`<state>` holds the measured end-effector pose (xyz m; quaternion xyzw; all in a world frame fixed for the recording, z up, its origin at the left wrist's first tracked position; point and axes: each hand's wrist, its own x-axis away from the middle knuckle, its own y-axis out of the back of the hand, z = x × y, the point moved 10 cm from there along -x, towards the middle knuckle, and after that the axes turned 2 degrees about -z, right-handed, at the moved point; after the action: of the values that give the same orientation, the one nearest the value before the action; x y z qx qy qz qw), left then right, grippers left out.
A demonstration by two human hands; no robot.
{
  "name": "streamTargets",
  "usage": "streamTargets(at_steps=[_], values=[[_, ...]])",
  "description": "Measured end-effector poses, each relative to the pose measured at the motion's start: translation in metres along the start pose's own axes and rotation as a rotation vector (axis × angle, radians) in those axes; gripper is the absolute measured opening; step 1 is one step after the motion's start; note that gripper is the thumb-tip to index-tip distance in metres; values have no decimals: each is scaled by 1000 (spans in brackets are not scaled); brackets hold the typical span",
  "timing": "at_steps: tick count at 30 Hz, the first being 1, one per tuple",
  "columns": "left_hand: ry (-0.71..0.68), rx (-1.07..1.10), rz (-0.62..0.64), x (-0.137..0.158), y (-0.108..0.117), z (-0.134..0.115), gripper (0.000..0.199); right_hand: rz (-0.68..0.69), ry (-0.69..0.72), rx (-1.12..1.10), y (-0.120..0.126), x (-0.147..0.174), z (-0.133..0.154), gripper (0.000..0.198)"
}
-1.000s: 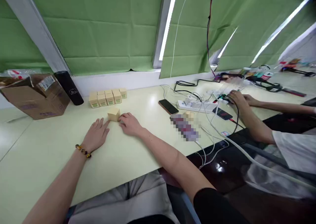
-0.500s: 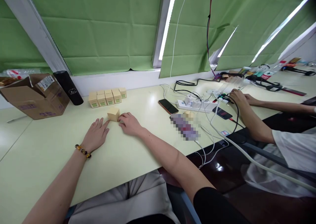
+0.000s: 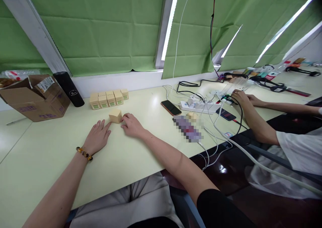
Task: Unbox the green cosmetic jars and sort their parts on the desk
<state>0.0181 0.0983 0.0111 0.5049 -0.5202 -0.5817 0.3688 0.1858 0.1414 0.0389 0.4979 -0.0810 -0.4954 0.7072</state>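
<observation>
A row of small tan cardboard boxes with green labels [image 3: 107, 99] is set on a pale yellow-green flat table [image 3: 113, 169]. In front of the row, a small plain tan cardboard cube [image 3: 115, 116] is placed between two bare hands, which are held apart. The left hand [image 3: 97, 136] is laid flat, fingers spread, one fingertip by the cube. The right hand [image 3: 133, 125] is curled at the cube's other side — whether it is gripped cannot be told. Left of the row, a tall black round bottle [image 3: 69, 89] is seen — and farther left, an open brown cardboard carton [image 3: 41, 105].
</observation>
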Motion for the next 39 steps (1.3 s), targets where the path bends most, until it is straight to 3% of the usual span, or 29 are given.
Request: streamTargets(at_steps=[5, 9, 12, 17, 22, 25, 28, 31, 34, 36, 39], values=[[6, 6, 14, -1, -1, 1, 64, -37, -186, -129, 2, -4, -16, 58], [24, 41, -3, -3, 0, 4, 68, -20, -211, -93, -3, -12, -14, 77], [33, 64, -13, -4, 0, 5, 69, -19, -208, -40, -5, -16, -11, 75], [27, 113, -36, -5, 4, 1, 70, -28, -184, 60, -7, -20, -9, 53], [45, 199, -42, -6, 9, 0, 70, -36, -154, 107, -9, -21, -7, 51], [62, 307, -95, -6, 19, 1, 64, -30, -152, 66, -9, -20, -8, 51], [102, 414, -158, -4, 31, 3, 46, -32, -148, -31, -7, -18, -10, 53], [130, 470, -163, -2, 36, 3, 31, -116, -233, -150, 1, -15, -23, 47], [171, 462, -212, 0, 43, 6, 33, -170, -313, -219, 5, -12, -35, 40], [208, 445, -268, 1, 47, 10, 37, -141, -294, -242, 2, -13, -32, 40], [210, 437, -290, 1, 49, 10, 41, -94, -230, -221, 0, -13, -22, 57]])
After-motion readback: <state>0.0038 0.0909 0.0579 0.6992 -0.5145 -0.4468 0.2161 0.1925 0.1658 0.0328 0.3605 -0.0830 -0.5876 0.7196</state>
